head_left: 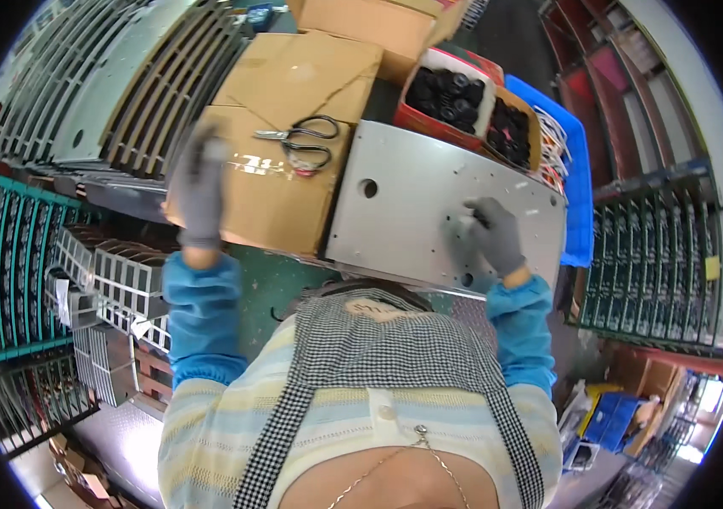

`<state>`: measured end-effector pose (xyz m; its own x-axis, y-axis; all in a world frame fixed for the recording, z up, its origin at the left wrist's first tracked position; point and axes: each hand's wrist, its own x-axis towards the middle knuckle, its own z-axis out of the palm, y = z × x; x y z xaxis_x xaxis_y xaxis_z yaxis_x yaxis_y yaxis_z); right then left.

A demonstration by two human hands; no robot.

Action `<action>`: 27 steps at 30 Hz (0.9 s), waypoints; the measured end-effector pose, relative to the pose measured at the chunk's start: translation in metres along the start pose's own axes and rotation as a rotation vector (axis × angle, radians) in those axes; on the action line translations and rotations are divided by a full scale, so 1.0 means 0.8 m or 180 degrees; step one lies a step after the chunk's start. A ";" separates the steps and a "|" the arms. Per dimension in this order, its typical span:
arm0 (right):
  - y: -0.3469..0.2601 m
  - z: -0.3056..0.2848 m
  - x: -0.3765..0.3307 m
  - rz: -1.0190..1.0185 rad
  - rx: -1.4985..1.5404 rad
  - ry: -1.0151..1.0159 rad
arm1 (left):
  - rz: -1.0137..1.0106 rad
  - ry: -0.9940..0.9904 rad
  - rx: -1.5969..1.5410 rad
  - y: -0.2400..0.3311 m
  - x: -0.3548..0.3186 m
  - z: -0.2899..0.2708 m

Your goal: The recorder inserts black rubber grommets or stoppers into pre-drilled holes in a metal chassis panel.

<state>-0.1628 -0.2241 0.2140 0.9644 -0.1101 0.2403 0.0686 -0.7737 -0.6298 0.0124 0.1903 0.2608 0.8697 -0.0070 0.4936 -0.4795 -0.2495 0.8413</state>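
Observation:
My left hand (202, 182), in a grey glove and smeared by motion, is over the left side of a cardboard box (251, 208); its fingers cannot be made out. Scissors (287, 135) with black loop handles lie on that box, to the right of this hand. In front of me, a flat grey metal panel (404, 212) has one larger hole and several small ones. Just above the panel's right half is my gloved right hand (499, 233), fingers bent together; whatever they may pinch is too small to tell. Blue sleeves cover both forearms.
Beyond the panel stand a red box (402, 109) of black round parts, a cardboard box (535, 136) of black parts and a blue crate (580, 195) with cables. Slatted metal panels (81, 93) are stacked far left. Racks (650, 263) stand on both sides.

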 end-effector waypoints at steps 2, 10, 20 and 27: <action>-0.017 0.007 -0.011 -0.0031 0.0030 -0.0355 | -0.0617 -0.1525 -0.0188 -0.050 -0.057 0.077; -0.006 -0.018 -0.041 0.0192 0.0135 0.0000 | -0.1333 -0.2105 0.1873 -0.028 -0.092 0.186; 0.104 -0.019 0.016 -0.0108 -0.0094 0.0441 | -0.1575 -0.1461 0.1801 -0.024 -0.103 0.219; 0.175 -0.102 0.022 0.0907 0.1295 0.1367 | -0.1421 -0.1142 0.1692 -0.025 -0.113 0.215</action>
<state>-0.1571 -0.3856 0.1903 0.7771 -0.5805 0.2432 -0.0021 -0.3889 -0.9213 -0.0365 0.0293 0.1610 0.9952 -0.0870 -0.0444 -0.0336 -0.7321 0.6803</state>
